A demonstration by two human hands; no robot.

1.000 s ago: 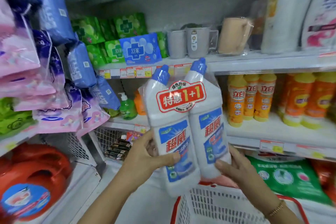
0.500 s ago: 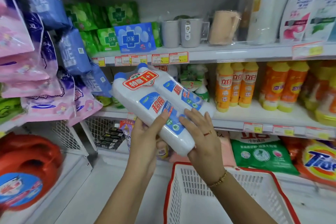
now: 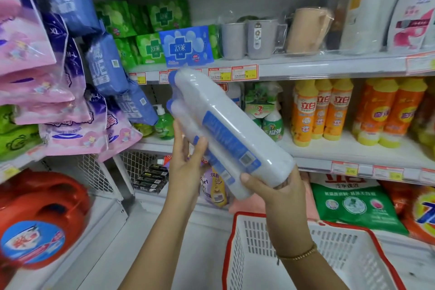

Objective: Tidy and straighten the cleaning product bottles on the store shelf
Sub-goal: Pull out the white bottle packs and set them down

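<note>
A shrink-wrapped twin pack of white cleaner bottles [image 3: 226, 129] with blue caps lies tilted in the air before the middle shelf [image 3: 353, 155], caps up-left, back labels facing me. My left hand [image 3: 188, 162] grips the lower bottle around its middle, thumb on the front. My right hand [image 3: 277, 193] cups the pack's base from below, thumb curled over the lower bottle. Behind the pack, green spray bottles [image 3: 270, 120] and a green pump bottle [image 3: 163, 122] stand on the shelf, with yellow and orange dish-soap bottles [image 3: 322, 110] to the right.
A white basket with a red rim [image 3: 237, 231] sits below my right arm. Green and orange detergent bags [image 3: 353, 205] fill the bottom shelf. Red jugs [image 3: 40, 219] sit lower left; pink and blue packs [image 3: 58, 92] hang at left. Mugs [image 3: 256, 37] stand above.
The twin pack went from upright with its front labels toward me to tilted caps-left, then rolled over so the back labels show. My right hand moved to its base.
</note>
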